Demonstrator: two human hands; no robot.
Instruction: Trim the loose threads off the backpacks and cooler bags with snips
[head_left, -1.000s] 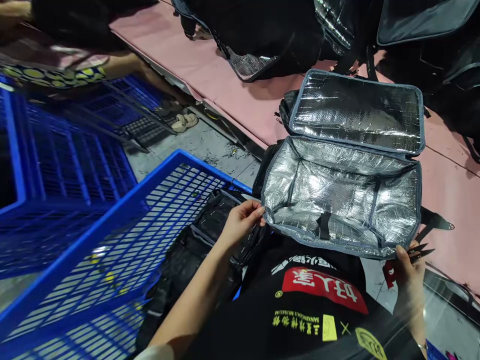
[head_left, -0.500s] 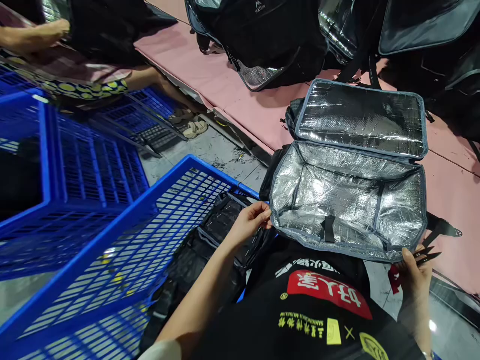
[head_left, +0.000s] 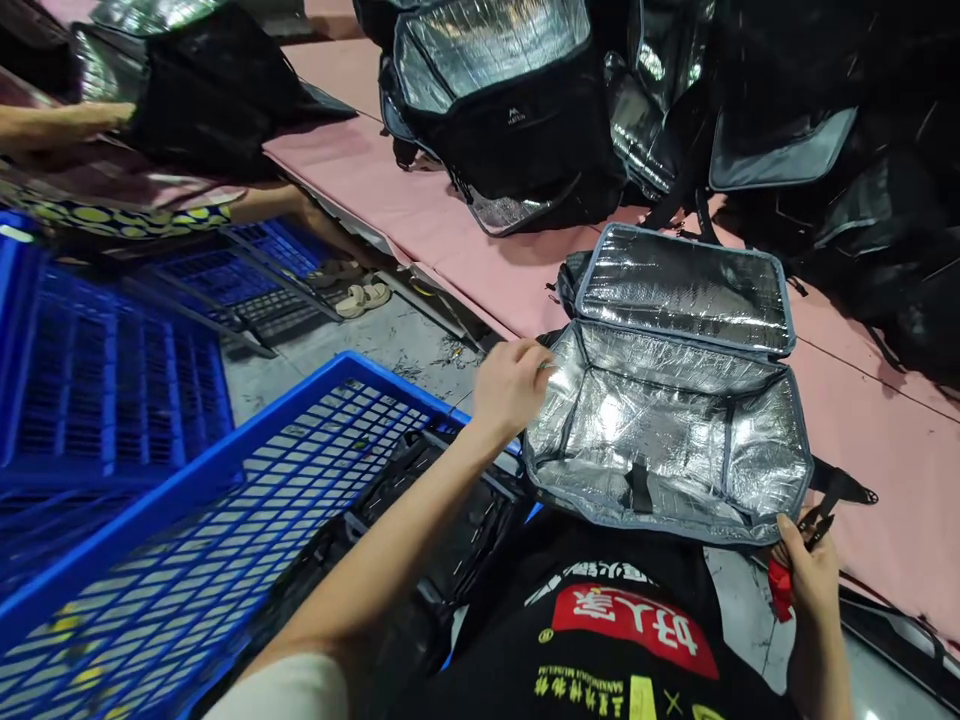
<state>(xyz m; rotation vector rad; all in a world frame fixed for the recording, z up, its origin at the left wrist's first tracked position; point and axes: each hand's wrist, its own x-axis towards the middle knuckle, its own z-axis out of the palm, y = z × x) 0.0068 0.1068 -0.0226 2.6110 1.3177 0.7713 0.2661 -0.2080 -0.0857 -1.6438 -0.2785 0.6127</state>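
Silvery foil (head_left: 679, 420), crinkled and glinting, lines the boxy open bag (head_left: 697, 530) between your left hand (head_left: 510, 390) and right hand (head_left: 811, 572), its lid (head_left: 682, 290) tipped back beyond them. Your right fingers pinch the near corner, dark pointed snips (head_left: 819, 532) alongside; your left fingers curl opposite, grip unclear. You seem to be working the rim; the next move calls for steady right-hand support.

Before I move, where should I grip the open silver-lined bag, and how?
The silver-lined bag is probably best pinched at its near-left rim, coming from the left: the lid is folded back, leaving that thin edge exposed, and the right hand holds the near-right corner.
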